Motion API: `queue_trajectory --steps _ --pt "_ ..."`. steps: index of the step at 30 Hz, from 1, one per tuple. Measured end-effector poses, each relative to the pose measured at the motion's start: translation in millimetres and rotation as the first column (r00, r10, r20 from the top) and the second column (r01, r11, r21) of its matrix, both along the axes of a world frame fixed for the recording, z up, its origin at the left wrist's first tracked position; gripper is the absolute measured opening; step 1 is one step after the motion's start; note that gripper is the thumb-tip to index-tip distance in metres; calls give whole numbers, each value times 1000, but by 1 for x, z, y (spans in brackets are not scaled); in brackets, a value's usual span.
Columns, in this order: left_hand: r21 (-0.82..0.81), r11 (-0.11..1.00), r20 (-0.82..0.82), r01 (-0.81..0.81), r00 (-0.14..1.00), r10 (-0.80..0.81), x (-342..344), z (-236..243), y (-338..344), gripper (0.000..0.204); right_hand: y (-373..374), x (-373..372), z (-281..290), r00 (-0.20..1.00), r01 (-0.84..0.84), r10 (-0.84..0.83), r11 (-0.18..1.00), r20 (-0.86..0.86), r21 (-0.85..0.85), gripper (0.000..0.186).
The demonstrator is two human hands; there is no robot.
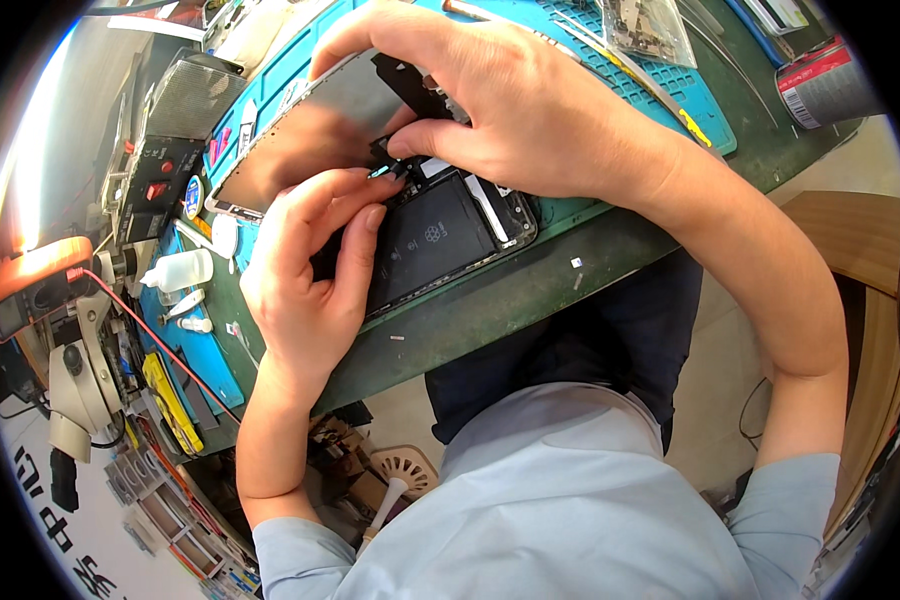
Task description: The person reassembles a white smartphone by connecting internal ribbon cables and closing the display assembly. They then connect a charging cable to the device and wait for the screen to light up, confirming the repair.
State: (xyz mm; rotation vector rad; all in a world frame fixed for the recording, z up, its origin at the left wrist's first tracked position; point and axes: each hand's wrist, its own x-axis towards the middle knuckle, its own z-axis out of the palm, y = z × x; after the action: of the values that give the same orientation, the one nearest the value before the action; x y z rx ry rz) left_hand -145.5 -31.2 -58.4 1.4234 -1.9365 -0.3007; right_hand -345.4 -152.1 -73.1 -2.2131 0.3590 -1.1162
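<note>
An opened smartphone (518,216) lies near the bench edge, its black battery (435,238) exposed. Its screen panel (290,150) is raised and tilted at the far side, with reflections of my fingers in its shiny back. My right hand (515,105) reaches over the top and grips the panel's edge, thumb pointing inward. Close to that thumb, my left hand (310,265) pinches a small dark part (388,172) with a bluish glint, just above the phone's inside. Whether that part is attached to a cable cannot be seen. My left fingers partly cover the battery's left side.
A blue work mat (715,112) carries tweezers (660,92) and a bag of small parts (650,30). A can (825,85) stands at the right. Leftward are a white bottle (182,270), an orange multimeter (38,285), a red lead (150,325) and a yellow tool (170,400).
</note>
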Motion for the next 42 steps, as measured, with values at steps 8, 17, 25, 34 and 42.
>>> queue_trajectory --steps 8,17,25,34,42 --pt "-9 1000 71 17 997 -16 0 3 0 27 2 -2 -1 997 -15 15 1000 72 6 57" --pt "19 1000 51 24 998 -25 4 1 3 32 3 -1 5 1000 -1 1 995 -5 104 59" --pt "13 999 107 48 993 -50 5 2 3 41 3 -1 1 996 -11 8 999 84 33 59" --pt "7 995 197 99 976 -99 6 6 3 49 -8 9 -10 999 -19 17 998 35 58 58" --pt "-10 992 253 125 960 -119 5 8 1 53 -2 -3 5 998 -44 42 998 38 51 58"
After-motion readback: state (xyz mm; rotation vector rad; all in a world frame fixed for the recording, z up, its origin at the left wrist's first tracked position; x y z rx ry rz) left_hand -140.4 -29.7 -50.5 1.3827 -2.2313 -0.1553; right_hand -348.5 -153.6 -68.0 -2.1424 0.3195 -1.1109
